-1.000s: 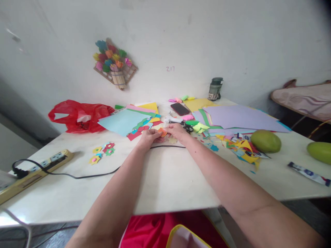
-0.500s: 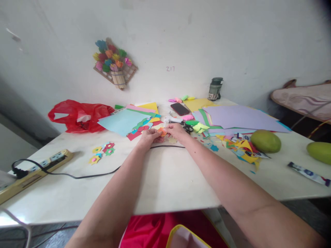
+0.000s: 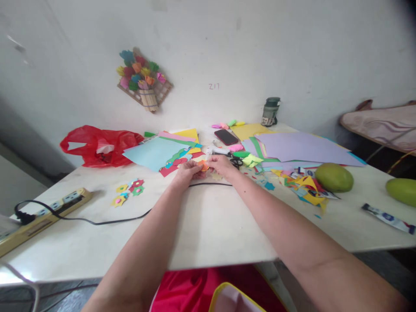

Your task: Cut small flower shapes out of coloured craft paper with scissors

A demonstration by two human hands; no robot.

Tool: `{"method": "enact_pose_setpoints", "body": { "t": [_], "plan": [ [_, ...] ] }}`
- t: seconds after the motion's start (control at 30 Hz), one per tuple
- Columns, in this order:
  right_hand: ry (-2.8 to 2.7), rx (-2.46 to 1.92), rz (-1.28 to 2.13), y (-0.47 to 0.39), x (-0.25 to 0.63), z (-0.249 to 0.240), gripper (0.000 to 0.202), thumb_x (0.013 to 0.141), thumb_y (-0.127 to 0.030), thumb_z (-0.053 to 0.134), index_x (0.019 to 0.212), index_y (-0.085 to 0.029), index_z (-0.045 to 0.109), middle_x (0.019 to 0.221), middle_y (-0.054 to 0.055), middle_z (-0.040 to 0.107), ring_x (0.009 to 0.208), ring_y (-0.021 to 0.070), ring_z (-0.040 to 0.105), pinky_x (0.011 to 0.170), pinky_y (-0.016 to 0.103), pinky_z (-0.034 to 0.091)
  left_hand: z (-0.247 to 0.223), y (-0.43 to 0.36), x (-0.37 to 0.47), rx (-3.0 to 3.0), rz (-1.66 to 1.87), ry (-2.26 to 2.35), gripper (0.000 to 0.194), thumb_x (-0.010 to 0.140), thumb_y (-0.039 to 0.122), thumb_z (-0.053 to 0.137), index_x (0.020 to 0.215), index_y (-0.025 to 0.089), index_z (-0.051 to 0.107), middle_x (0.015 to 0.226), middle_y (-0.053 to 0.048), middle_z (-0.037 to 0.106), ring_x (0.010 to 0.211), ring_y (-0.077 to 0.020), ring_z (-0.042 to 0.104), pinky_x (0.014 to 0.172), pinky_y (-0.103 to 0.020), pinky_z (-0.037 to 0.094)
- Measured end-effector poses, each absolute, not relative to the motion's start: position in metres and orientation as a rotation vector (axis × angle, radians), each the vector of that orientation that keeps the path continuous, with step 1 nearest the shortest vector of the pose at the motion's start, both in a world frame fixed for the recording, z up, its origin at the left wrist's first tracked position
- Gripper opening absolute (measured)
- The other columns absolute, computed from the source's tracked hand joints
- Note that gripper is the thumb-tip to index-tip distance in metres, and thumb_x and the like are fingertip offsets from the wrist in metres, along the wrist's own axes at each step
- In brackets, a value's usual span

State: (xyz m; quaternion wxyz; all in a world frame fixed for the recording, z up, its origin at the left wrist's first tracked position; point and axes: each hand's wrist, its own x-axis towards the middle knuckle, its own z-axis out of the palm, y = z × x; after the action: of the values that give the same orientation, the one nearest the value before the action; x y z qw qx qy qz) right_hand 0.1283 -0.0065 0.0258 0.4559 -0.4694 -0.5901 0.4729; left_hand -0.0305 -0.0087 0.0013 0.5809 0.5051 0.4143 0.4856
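Observation:
Near the middle of the table, my left hand (image 3: 191, 170) is closed on a small orange paper piece (image 3: 203, 164). My right hand (image 3: 219, 165) is close beside it on the right, its fingers pinched at the orange piece's edge; anything else between those fingers is too small to make out. Just beyond the hands are a white glue gun (image 3: 217, 150) and black-handled scissors (image 3: 236, 162). Several small paper flowers (image 3: 137, 190) in yellow, red and green lie to the left. Cut red paper (image 3: 169, 169) rests behind my left hand.
A black cable (image 3: 107, 222) runs from the power strip (image 3: 69, 198) beneath my wrists. At the left back is a red plastic bag (image 3: 94, 147). Paper scraps (image 3: 307, 186), a green mango (image 3: 334, 177), a tube (image 3: 388, 219) and purple sheets (image 3: 292, 147) lie on the right.

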Motion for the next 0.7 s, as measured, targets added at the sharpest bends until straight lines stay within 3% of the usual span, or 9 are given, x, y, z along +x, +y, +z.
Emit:
{"method": "enact_pose_setpoints", "body": {
  "t": [0.53,0.7],
  "plan": [
    [-1.411,-1.215,1.191,-0.0054,0.1270,0.0258,0.024,0.081,-0.020,0.057,0.058,-0.014,0.055,0.047,-0.004,0.053,0.042,0.0061,0.046,0.047,0.019,0.038,0.0024,-0.0072,-0.0280,1.184,1.173,1.042,0.028,0.067,0.027,0.077,0.068,0.011,0.054,0.056,-0.003,0.064,0.051,-0.0127,0.063,0.056,-0.025,0.054],
    [-1.423,-1.245,1.160,-0.0065,0.1276,0.0267,0.024,0.078,-0.012,0.058,0.055,-0.015,0.053,0.044,-0.005,0.050,0.042,0.0057,0.044,0.047,0.019,0.038,0.0019,-0.0074,-0.0278,1.198,1.179,1.064,0.029,0.065,0.028,0.079,0.068,0.012,0.055,0.056,-0.003,0.064,0.051,-0.0129,0.063,0.057,-0.026,0.054]
  ]
}}
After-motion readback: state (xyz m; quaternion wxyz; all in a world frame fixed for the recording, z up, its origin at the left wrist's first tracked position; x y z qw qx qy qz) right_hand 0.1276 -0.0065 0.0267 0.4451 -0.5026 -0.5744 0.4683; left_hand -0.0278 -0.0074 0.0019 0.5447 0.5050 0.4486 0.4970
